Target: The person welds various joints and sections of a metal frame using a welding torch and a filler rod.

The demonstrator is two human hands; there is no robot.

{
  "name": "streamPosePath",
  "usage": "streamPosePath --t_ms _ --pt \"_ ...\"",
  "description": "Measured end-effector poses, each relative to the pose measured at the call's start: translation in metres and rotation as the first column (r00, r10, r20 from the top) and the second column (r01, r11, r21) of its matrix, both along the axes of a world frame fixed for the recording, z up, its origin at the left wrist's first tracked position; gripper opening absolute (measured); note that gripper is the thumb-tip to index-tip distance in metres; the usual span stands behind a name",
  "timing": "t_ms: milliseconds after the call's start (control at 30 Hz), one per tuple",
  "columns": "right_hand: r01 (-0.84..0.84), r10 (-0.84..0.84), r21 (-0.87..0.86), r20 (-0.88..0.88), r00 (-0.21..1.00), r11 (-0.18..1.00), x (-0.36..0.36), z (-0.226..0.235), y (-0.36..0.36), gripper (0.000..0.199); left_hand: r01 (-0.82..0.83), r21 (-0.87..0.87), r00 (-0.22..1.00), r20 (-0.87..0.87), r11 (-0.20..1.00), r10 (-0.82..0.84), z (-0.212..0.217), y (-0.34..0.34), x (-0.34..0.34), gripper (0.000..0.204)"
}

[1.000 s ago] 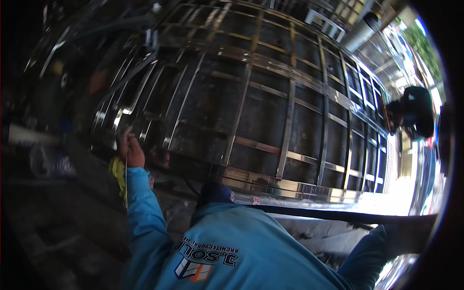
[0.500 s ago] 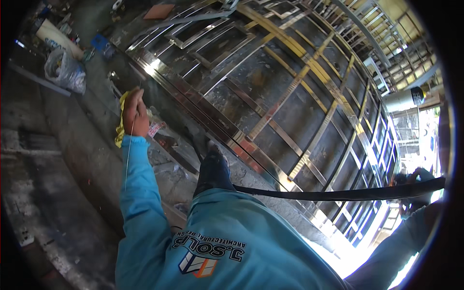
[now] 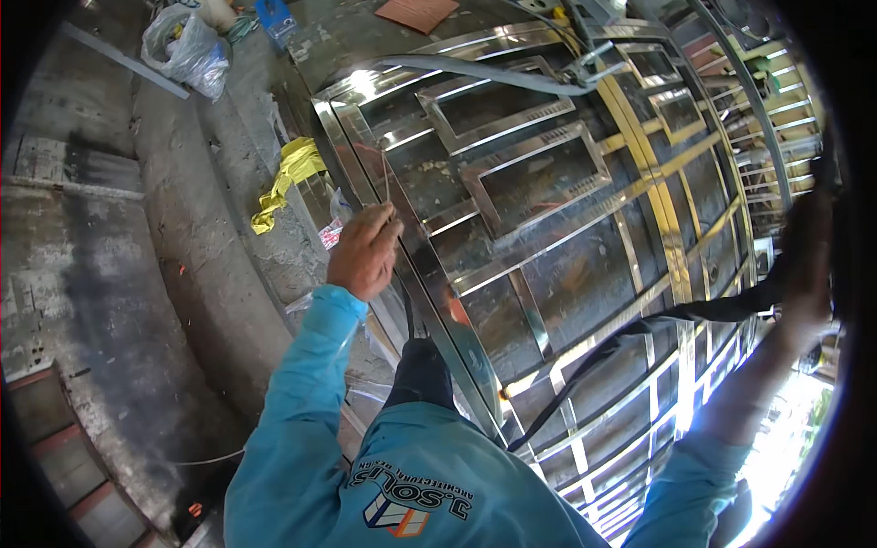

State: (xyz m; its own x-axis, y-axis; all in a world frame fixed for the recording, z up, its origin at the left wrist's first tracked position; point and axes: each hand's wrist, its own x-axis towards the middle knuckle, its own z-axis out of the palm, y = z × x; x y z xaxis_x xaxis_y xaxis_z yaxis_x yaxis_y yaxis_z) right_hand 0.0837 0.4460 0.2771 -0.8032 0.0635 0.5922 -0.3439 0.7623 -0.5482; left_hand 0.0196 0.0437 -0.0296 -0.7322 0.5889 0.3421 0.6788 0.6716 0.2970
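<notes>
My left hand is closed, its fingers pinching a thin metal rod that points away from me. It hovers at the near-left edge of a large polished metal frame of gold and silver bars, lying flat. My right hand is raised at the far right rim, dark and bent by the lens. A black sleeved cable runs up to it from beside my body. The right fingers look closed around something dark that I cannot make out.
Left of the frame lies a crumpled yellow cloth or wrapper. A clear plastic bag, a blue container and a reddish-brown flat piece are farther back. A grey metal bar rests across the frame's far end.
My left hand has moved right, from over the floor to the frame's edge, and the rod now points forward. My right hand has risen, lifting the cable. The view has turned.
</notes>
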Motion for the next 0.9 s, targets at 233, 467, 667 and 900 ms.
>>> streamPosePath --t_ms 233,467,667,900 --pt "-0.065 0.173 -0.355 0.283 0.943 0.933 -0.044 -0.151 -0.064 0.072 -0.199 0.237 0.975 -0.053 0.951 0.217 -0.010 0.056 0.000 0.031" --pt "0.002 0.354 -0.647 0.420 0.836 0.763 -0.061 -0.205 -0.121 0.066 -0.249 0.289 0.964 -0.023 0.925 0.266 -0.016 0.058 -0.010 0.038" --pt "0.084 0.346 -0.677 0.475 0.809 0.731 -0.061 -0.229 -0.147 0.061 -0.275 0.318 0.956 -0.009 0.907 0.293 -0.013 0.064 -0.007 0.030" --pt "0.133 0.352 -0.694 0.510 0.785 0.708 -0.066 -0.241 -0.176 0.062 -0.301 0.334 0.950 0.189 0.893 0.249 0.015 0.064 -0.014 0.023"
